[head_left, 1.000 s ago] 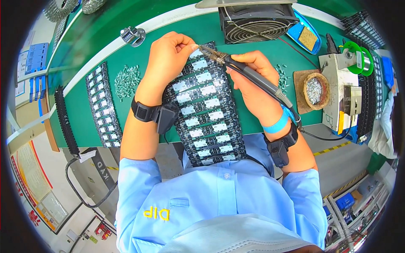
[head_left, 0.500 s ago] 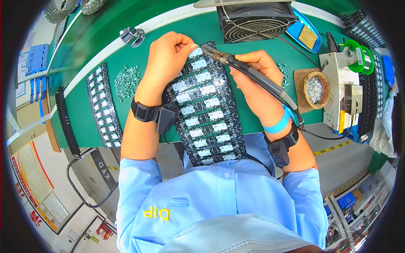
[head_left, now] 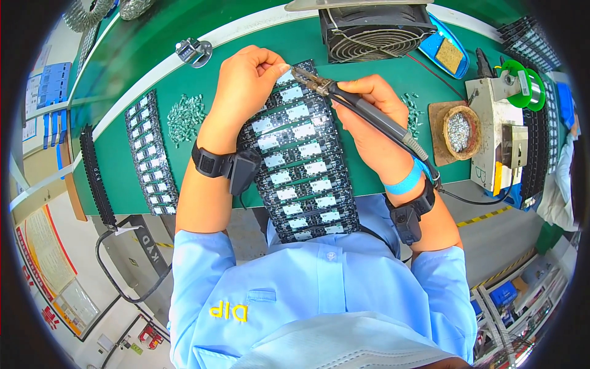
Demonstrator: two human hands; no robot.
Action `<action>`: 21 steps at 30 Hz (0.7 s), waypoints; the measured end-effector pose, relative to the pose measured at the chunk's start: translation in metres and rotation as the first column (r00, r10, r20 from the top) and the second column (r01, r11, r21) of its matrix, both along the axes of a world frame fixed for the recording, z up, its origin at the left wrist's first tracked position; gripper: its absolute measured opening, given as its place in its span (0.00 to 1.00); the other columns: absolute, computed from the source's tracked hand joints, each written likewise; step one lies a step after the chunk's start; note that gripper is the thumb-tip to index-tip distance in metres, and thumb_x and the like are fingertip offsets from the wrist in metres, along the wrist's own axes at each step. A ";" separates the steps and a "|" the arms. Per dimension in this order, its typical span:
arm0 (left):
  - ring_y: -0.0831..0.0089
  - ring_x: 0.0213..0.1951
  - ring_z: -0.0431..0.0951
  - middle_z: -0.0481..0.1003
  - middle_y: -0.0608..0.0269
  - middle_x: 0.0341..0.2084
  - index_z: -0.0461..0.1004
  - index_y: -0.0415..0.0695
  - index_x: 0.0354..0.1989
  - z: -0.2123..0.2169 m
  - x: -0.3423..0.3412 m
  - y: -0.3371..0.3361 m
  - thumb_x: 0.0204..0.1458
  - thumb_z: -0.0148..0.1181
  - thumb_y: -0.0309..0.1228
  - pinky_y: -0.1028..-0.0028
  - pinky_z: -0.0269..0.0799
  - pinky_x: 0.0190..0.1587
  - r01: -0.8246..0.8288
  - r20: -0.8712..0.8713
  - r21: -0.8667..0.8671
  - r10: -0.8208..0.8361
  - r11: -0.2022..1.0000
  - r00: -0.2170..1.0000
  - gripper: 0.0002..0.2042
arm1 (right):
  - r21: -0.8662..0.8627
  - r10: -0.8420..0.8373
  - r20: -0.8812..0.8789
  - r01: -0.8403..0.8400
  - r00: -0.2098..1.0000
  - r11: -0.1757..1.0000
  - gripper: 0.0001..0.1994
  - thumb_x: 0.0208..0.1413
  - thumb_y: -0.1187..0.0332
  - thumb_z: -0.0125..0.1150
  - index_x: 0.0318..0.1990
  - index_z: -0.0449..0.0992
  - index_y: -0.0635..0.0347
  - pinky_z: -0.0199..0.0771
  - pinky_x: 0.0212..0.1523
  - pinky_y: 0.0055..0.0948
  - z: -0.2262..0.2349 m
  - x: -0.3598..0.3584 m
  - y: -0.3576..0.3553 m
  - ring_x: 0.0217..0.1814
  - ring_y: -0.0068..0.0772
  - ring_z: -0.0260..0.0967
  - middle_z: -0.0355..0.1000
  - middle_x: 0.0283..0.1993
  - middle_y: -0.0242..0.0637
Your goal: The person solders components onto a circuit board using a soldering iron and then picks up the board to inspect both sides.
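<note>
A long panel of black circuit boards [head_left: 301, 163] with white patches runs from the bench toward my shirt. At its far end my left hand [head_left: 249, 80] is closed in a pinch; whatever lies between thumb and forefinger is too small to make out. My right hand [head_left: 378, 126] grips a soldering iron [head_left: 369, 114] with a black handle and cable. The iron's metal tip points left, over the panel's far end, close to my left fingertips. Whether the tip touches the board cannot be made out.
Small pale green components [head_left: 185, 120] lie in a pile left of my arm, beside another board panel [head_left: 150, 154]. A black fan [head_left: 378, 40] stands at the back. Rightward are a blue tray with a sponge [head_left: 448, 54], a round bowl of metallic bits [head_left: 458, 130] and a green solder spool [head_left: 522, 83].
The soldering iron and my right hand have shifted slightly left, bringing the tip nearer my left fingertips. My left hand and the panel have stayed nearly still.
</note>
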State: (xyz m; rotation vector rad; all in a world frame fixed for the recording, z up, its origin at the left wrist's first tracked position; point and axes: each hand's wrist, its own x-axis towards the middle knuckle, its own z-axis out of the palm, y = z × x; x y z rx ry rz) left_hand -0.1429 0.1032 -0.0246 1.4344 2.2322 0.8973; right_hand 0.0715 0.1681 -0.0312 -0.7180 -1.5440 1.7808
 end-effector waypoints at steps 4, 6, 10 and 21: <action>0.84 0.27 0.69 0.74 0.70 0.25 0.79 0.36 0.33 -0.002 -0.001 -0.001 0.51 0.67 0.26 0.81 0.67 0.32 -0.015 0.028 -0.009 0.015 1.000 0.999 0.06 | -0.026 0.001 0.000 -0.001 1.000 1.000 0.11 0.54 0.81 0.63 0.44 0.74 0.61 0.69 0.29 0.16 0.002 -0.002 0.000 0.32 0.13 0.69 0.76 0.37 0.32; 0.85 0.27 0.69 0.74 0.70 0.25 0.79 0.36 0.33 -0.001 -0.001 -0.001 0.51 0.67 0.26 0.81 0.67 0.32 -0.002 0.008 0.000 0.002 1.000 1.000 0.07 | -0.005 -0.010 -0.003 0.010 1.000 1.000 0.11 0.54 0.81 0.63 0.44 0.74 0.61 0.69 0.29 0.16 0.001 -0.003 0.001 0.32 0.14 0.69 0.76 0.36 0.33; 0.84 0.27 0.69 0.74 0.70 0.25 0.79 0.36 0.33 -0.001 0.000 -0.001 0.51 0.67 0.27 0.81 0.67 0.32 -0.026 0.042 -0.018 0.027 0.999 0.999 0.07 | -0.022 -0.007 -0.016 0.007 1.000 1.000 0.10 0.54 0.80 0.64 0.42 0.73 0.62 0.69 0.28 0.17 0.004 -0.001 0.001 0.30 0.15 0.69 0.76 0.34 0.34; 0.73 0.24 0.72 0.73 0.62 0.23 0.80 0.40 0.30 -0.005 0.000 0.001 0.48 0.68 0.30 0.72 0.70 0.30 -0.021 0.036 0.036 0.020 0.999 0.999 0.07 | 0.274 -0.192 -0.017 0.189 0.981 0.943 0.13 0.54 0.81 0.62 0.47 0.70 0.64 0.71 0.32 0.19 0.026 0.056 -0.015 0.31 0.20 0.70 0.76 0.36 0.39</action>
